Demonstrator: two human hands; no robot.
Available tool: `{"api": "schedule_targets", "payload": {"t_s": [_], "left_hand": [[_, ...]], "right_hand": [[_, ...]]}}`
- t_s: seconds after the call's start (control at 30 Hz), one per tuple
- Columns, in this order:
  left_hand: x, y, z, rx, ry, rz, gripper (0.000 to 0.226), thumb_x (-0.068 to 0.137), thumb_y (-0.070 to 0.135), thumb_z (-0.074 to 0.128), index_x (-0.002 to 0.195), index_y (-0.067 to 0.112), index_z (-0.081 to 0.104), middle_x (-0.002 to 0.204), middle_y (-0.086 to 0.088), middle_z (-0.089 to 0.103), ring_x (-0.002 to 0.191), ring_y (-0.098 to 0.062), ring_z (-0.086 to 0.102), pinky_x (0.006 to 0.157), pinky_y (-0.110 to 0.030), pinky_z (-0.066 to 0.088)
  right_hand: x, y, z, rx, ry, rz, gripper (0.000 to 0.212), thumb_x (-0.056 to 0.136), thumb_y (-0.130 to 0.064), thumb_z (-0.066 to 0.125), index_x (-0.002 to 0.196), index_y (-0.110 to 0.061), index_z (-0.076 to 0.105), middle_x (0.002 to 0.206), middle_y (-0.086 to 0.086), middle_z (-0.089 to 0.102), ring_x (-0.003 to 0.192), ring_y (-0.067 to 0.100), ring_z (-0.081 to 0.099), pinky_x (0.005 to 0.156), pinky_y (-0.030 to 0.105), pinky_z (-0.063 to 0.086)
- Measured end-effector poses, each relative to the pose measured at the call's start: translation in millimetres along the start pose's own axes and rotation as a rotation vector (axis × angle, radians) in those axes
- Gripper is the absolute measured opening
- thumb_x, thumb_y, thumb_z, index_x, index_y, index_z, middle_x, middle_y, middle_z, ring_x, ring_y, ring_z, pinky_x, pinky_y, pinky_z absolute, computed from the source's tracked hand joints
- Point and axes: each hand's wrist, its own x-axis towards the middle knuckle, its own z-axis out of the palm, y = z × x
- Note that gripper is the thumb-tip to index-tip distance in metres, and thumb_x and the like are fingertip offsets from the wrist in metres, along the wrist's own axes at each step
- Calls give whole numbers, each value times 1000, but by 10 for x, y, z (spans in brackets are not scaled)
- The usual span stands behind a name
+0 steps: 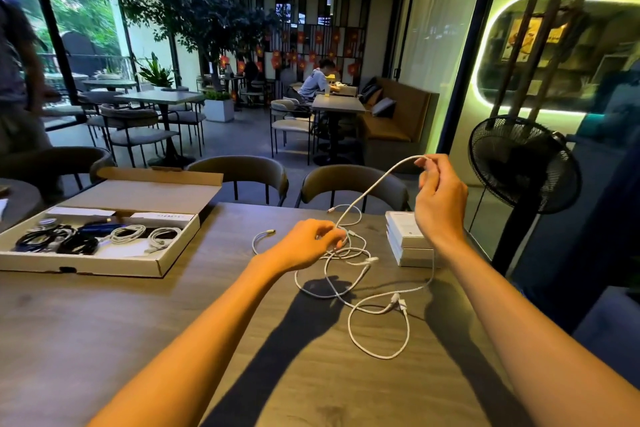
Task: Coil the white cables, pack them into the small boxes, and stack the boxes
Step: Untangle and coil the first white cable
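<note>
Cable (372, 189) between raised, pinching hands (440, 198)

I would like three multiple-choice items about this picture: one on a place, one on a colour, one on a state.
1. Where is the stack of small boxes?
A. inside the cardboard tray
B. on the table by the right forearm
C. on a chair

2. What colour is the cable in the right hand?
A. black
B. blue
C. white

3. The cardboard tray is
A. open
B. closed
C. upside down

Answers: 1 B, the boxes sit on the wood; 2 C, its raised strand is white; 3 A, its lid is folded back.
</note>
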Motion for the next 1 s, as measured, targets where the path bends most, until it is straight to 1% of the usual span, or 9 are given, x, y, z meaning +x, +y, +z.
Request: {"api": "schedule_targets", "payload": {"t_s": [0.17,0.4,0.47,0.57,0.67,0.77,0.83,0.93,1.0], "left_hand": [[-44,61,-10,-345,33,-43,35,105,34,42,82,10,54,74,-8,67,67,-7,69,71,-20,57],[-133,-22,-76,-371,-32,-205,47,100,50,46,85,8,58,64,-4,49,56,-13,53,57,-23,54],[-139,4,-96,-467,-78,-222,39,103,45,46,89,10,58,66,-2,46,55,-12,45,51,-21,43],[-72,157,-111,-715,-75,-191,28,101,34,48,79,17,54,64,-1,41,59,-14,36,55,-26,35],[-4,350,-96,-680,6,-101,26,104,32,45,98,12,60,66,1,39,58,-12,35,53,-24,30],[19,485,-65,-560,6,-26,30,106,39,43,117,22,65,63,6,38,51,-6,32,47,-20,25],[13,562,-51,-546,-27,-3,29,105,38,44,116,22,66,61,7,36,50,-7,29,46,-20,22],[-24,680,-49,-559,-126,0,31,106,35,43,96,22,69,59,7,32,50,-9,25,49,-26,18],[-65,744,-72,-578,-164,-22,39,106,35,43,73,24,62,58,7,31,52,-11,24,50,-27,17]], "right_hand": [[30,10,-53,-63,52,38,28,109,-24,37,105,-16,64,89,-1,65,76,19,58,61,33,43],[139,112,-244,-172,122,300,32,109,-19,35,109,-12,66,100,2,64,89,20,56,72,30,36],[105,224,-255,-294,18,378,30,107,-18,38,109,-13,67,105,7,67,93,26,60,72,33,40],[-12,312,-190,-629,-423,450,26,99,-14,52,120,-9,67,116,14,68,107,35,64,80,36,50],[-197,183,-58,-795,-686,344,66,96,-28,65,153,-13,35,150,18,45,135,39,46,105,44,43],[-341,-86,92,-614,-660,60,102,94,-33,70,161,-31,-7,168,13,14,152,35,22,119,52,28],[-330,-256,164,-558,-645,-30,107,94,-25,71,159,-35,-14,170,10,3,156,31,10,122,52,22],[-264,-369,212,-411,-651,-70,95,91,-4,66,162,-31,9,169,9,13,155,30,15,122,53,21],[-245,-315,195,-255,-627,-167,57,93,-3,58,145,-22,47,149,14,48,134,35,48,109,54,38]]}}
